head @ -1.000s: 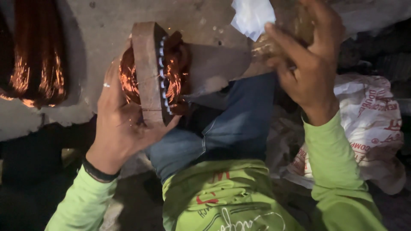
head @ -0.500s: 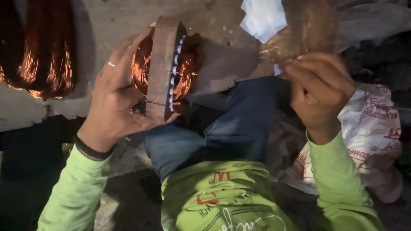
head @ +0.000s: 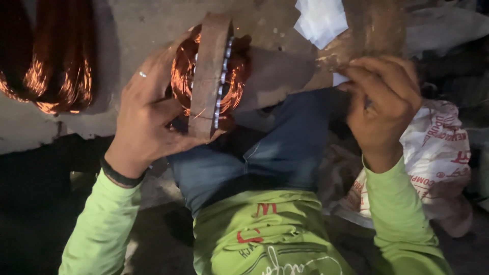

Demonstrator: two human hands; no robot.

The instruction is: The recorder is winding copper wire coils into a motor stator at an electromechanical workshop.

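Observation:
My left hand (head: 145, 117) grips a rusty round motor stator (head: 209, 76) packed with copper wire windings, held edge-on above my knee. My right hand (head: 384, 104) is closed at the right, its fingers pinching a small white paper slip (head: 340, 79) and something thin and dark that I cannot make out. A ring sits on one left finger and a dark band on the left wrist.
Bundles of copper wire (head: 56, 66) hang at the upper left. A stack of white paper pieces (head: 321, 20) lies on the concrete floor above the stator. A white printed sack (head: 438, 153) lies at the right beside my leg.
My right hand has dropped from near the white paper pieces and closed its fingers. The stator in my left hand has shifted slightly right and up in view.

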